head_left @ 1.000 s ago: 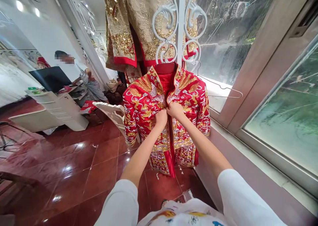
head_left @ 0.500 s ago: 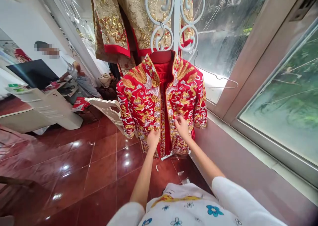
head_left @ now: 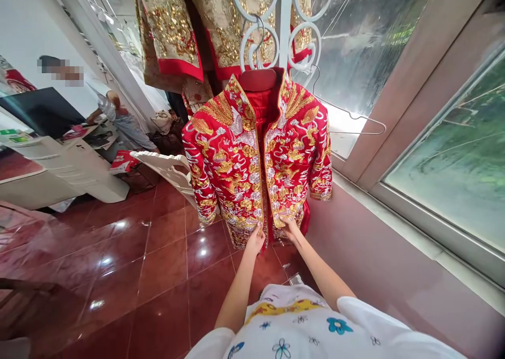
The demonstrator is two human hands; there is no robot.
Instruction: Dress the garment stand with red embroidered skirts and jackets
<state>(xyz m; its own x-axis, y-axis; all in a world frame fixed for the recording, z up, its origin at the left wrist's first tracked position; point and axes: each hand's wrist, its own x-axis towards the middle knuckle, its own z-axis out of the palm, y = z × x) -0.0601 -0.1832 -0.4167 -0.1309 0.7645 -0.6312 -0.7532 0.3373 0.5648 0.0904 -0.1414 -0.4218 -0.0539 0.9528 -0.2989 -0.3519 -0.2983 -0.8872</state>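
Note:
A red jacket point(head_left: 232, 164), thickly embroidered in gold and silver, hangs in front of me with its front parted. Its collar sits on a dark red hanger point(head_left: 258, 79), whose metal hook is up at the white scrollwork stand point(head_left: 283, 30). My left hand point(head_left: 256, 239) pinches the lower front edge of the left panel. My right hand point(head_left: 291, 229) grips the lower corner of the right panel. Between the two panels the red lining shows, and a narrow embroidered strip runs down inside the gap.
Beige sequined garments point(head_left: 169, 27) with red hems hang behind. A bare wire hanger point(head_left: 351, 118) dangles on the right by the window point(head_left: 453, 153). A white carved panel point(head_left: 161, 161) stands left of the jacket. Farther left, a person point(head_left: 114, 109) is at a desk point(head_left: 71, 164).
Both hands have moved down the front edges to the jacket's lower hem and closed on it. The two panels have drawn closer together at the bottom. My view has shifted slightly.

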